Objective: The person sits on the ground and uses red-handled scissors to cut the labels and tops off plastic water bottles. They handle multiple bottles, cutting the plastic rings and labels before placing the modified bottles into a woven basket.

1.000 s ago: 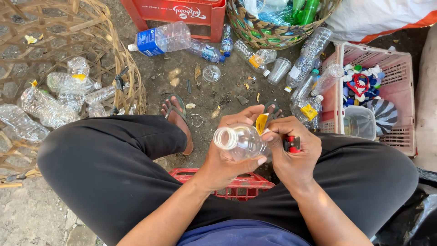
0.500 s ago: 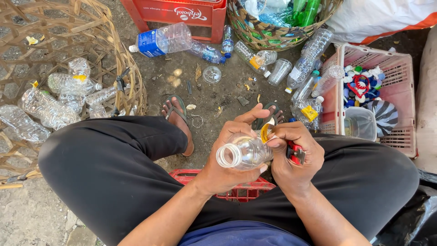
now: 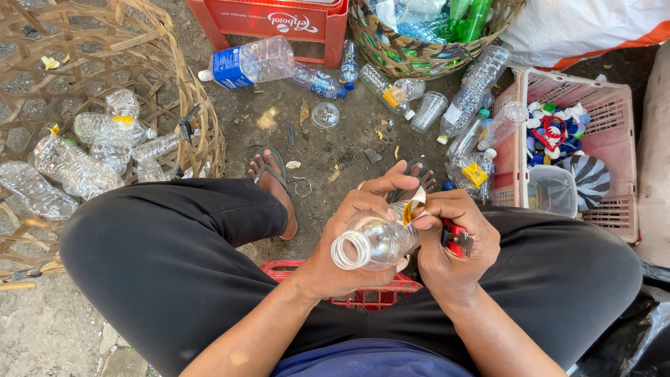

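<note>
Left hand [image 3: 349, 241] is gripping a capless bottle [image 3: 373, 243]; right hand [image 3: 457, 241] is pinching its label [image 3: 413, 209] (red cutter [image 3: 457, 239] tucked in the palm). Bottles are littering the ground [image 3: 335, 150] ahead; a pink crate [image 3: 614, 167] is sitting right, a woven basket [image 3: 188, 91] left.

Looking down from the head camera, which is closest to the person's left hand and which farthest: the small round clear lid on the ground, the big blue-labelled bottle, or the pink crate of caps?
From the left hand:
1. Clear lid, on the ground straight ahead.
2. Pink crate, off to the right.
3. Blue-labelled bottle, far ahead-left by the red crate; nearly level with the pink crate, so 2 and 3 are hard to call.

You sit over bare dirt ground [image 3: 335, 150] in daylight. A woven basket [image 3: 105, 42] stands left, a pink crate [image 3: 614, 132] right.
</note>
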